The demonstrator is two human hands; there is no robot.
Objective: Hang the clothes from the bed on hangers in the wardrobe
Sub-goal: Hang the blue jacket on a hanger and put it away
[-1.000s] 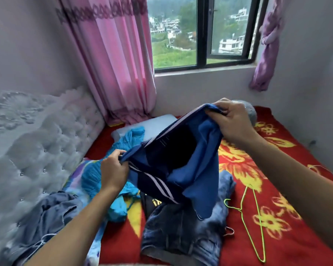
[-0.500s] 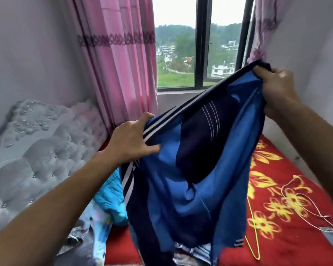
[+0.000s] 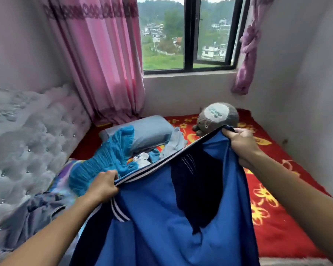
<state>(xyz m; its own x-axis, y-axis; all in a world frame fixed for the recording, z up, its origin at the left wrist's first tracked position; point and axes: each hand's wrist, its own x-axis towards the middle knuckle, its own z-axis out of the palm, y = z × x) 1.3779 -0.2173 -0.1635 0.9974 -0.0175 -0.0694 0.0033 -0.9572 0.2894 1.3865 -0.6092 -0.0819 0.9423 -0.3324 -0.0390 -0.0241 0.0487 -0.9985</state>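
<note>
A blue jacket (image 3: 158, 223) with navy panels and white stripes hangs spread out in front of me over the bed (image 3: 281, 233). My left hand (image 3: 104, 186) grips its striped edge at the lower left. My right hand (image 3: 240, 144) grips the same edge higher up at the right. A turquoise knit garment (image 3: 106, 160) lies on the bed behind the jacket. A grey-blue garment (image 3: 37, 214) lies crumpled by the headboard. The jacket hides the jeans and the hanger. No wardrobe is in view.
A tufted grey headboard (image 3: 27, 143) runs along the left. A grey pillow (image 3: 146, 133) and a grey plush toy (image 3: 217, 116) lie at the far end under the window (image 3: 188, 35). Pink curtains (image 3: 104, 60) hang at left; a wall closes the right side.
Both hands have lowered the jacket from window height down towards the bed, still holding its striped edge. The view has tilted down, so the pillow and plush toy show again.
</note>
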